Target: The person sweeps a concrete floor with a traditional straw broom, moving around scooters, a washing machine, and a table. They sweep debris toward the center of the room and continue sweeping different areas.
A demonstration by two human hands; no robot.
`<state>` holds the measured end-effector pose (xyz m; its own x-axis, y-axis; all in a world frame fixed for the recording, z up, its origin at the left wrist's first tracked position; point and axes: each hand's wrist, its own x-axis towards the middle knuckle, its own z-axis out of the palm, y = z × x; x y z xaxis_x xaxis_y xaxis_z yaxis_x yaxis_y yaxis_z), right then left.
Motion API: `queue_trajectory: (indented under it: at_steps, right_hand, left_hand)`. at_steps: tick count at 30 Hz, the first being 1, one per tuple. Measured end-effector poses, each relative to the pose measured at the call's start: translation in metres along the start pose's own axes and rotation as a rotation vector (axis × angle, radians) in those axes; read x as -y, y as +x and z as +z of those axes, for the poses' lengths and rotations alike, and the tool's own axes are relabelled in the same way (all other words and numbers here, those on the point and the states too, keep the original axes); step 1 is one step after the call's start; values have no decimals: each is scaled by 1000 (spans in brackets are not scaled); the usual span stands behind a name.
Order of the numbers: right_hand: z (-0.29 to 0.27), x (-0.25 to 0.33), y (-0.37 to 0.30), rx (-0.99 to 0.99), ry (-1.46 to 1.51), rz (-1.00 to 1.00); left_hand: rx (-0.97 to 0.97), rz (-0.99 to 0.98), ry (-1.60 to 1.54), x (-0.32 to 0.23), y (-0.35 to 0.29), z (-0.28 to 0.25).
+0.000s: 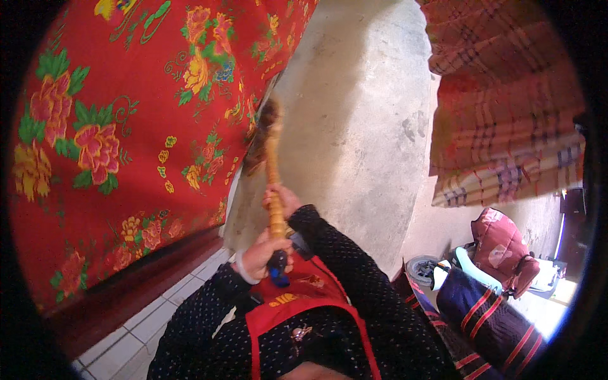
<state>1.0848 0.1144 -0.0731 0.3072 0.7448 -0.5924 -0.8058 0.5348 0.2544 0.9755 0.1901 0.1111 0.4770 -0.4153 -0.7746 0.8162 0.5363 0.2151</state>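
Both of my hands grip a broom (273, 161) with a yellow, bamboo-like handle. My left hand (256, 254), with a white bracelet at the wrist, is closed around the near end, just by its dark blue tip. Farther along the handle, my right hand (289, 201) is wrapped round it too. The handle points away from me, and its brown head is blurred beside the edge of a red, flower-printed bed cover (209, 152). Part of that head is hard to make out. Below it lies a grey concrete floor (342, 139).
A dark red bed frame (139, 278) runs along the left above white floor tiles (114, 348). A plaid cloth (500, 126) hangs at the upper right. To the lower right are a maroon backpack (500, 244), a dark striped bundle (481, 310) and a round grey object (421, 269).
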Motion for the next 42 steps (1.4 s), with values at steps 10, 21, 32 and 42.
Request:
queue_trajectory:
  at_steps: [10, 21, 32, 42]
  right_hand:
    - [91, 83, -38, -188, -64, -220]
    - [172, 279, 67, -21, -107, 51]
    - [147, 441, -38, -114, -116, -450]
    - [296, 503, 34, 107, -145, -197]
  left_hand:
    - [138, -65, 228, -132, -4, 50]
    - [-210, 106, 44, -243, 160, 182]
    - [140, -209, 314, -315, 268, 243]
    - [77, -9, 280, -446, 238, 285]
